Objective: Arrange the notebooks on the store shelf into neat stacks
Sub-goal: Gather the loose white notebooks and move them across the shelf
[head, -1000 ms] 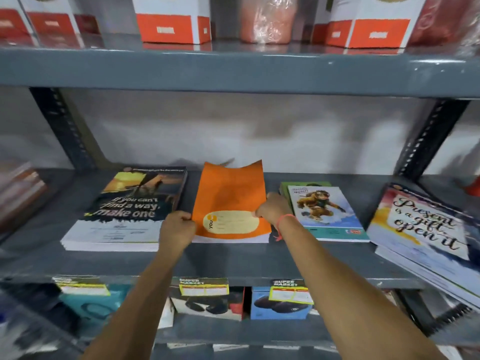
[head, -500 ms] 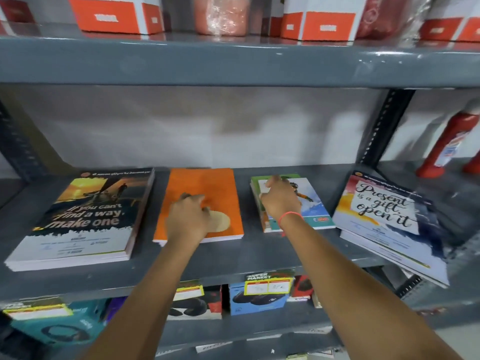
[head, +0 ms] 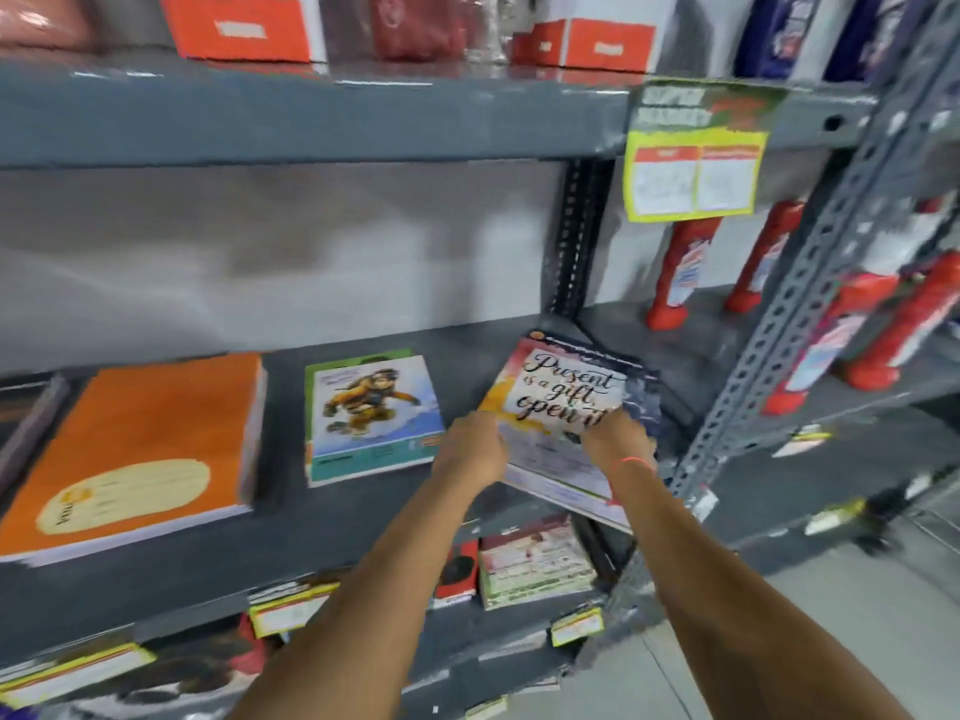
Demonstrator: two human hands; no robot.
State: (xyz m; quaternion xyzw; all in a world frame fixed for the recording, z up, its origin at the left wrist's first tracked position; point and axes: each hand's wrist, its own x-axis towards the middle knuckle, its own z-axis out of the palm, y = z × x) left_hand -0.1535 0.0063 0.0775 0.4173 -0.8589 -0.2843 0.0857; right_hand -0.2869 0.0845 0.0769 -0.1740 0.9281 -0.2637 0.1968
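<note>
A stack of notebooks with the cover "Present is a gift, open it" [head: 566, 389] lies skewed at the right end of the grey shelf [head: 363, 517], its near corner overhanging the edge. My left hand [head: 470, 444] grips its left near edge and my right hand [head: 618, 441] grips its right near part. To the left lie a small stack with a cartoon figure cover [head: 371, 413] and a squared orange stack [head: 140, 449]. A dark notebook stack [head: 26, 423] shows at the far left edge.
A perforated grey upright [head: 779, 324] stands right beside the skewed stack. Red bottles [head: 680, 262] fill the neighbouring shelf. Orange-and-white boxes [head: 244, 23] sit on the upper shelf, a price tag [head: 696, 153] hangs from it, and boxed goods [head: 535, 563] lie on the lower shelf.
Both hands left the orange and cartoon-cover stacks and moved right onto the "Present is a gift" stack. The view has swung to the right.
</note>
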